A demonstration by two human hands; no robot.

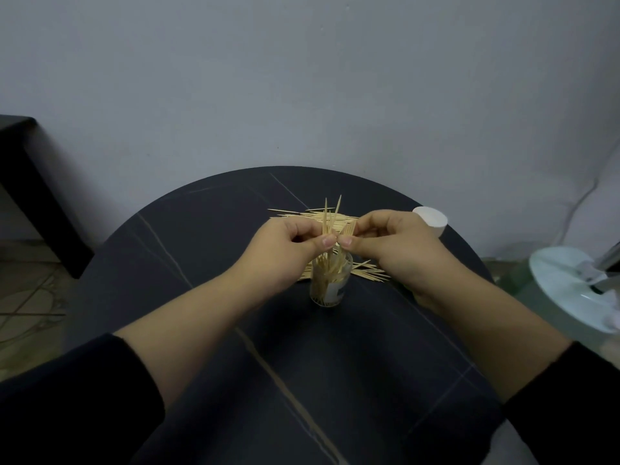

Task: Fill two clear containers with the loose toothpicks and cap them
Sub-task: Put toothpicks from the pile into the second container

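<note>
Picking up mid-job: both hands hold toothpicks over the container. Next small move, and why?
Probably ease the toothpick bundle down and let go: the left hand and right hand pinch it upright, its lower ends already inside the clear container.

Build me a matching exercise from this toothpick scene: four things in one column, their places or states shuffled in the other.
1. clear container
2. white cap
3. loose toothpicks
4. toothpick bunch

A. lying flat on the table
B. pinched between left hand and right hand
C. upright under the hands, partly filled
D. beyond the right hand, near the table's edge

Pairs: 1-C, 2-D, 3-A, 4-B
</note>
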